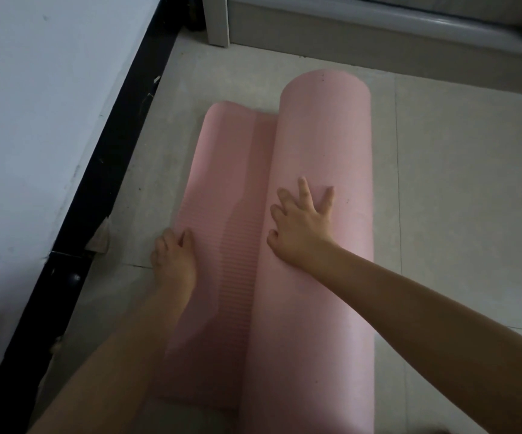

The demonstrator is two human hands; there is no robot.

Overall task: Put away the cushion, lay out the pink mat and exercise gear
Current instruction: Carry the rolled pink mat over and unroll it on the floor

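The pink mat (325,145) lies on the tiled floor, mostly still rolled into a thick roll. A short ribbed strip (222,183) of it is unrolled flat to the left of the roll. My right hand (300,223) rests on the roll with its fingers spread and straight. At the strip's left edge, my left hand (173,255) presses down, its fingers bent over the edge. No cushion or exercise gear is in view.
A white wall (34,136) with a black skirting board (97,198) runs along the left, close to the mat's free edge. A pale furniture frame (316,29) stands at the back. Pale floor tiles (456,198) spread out to the right of the roll.
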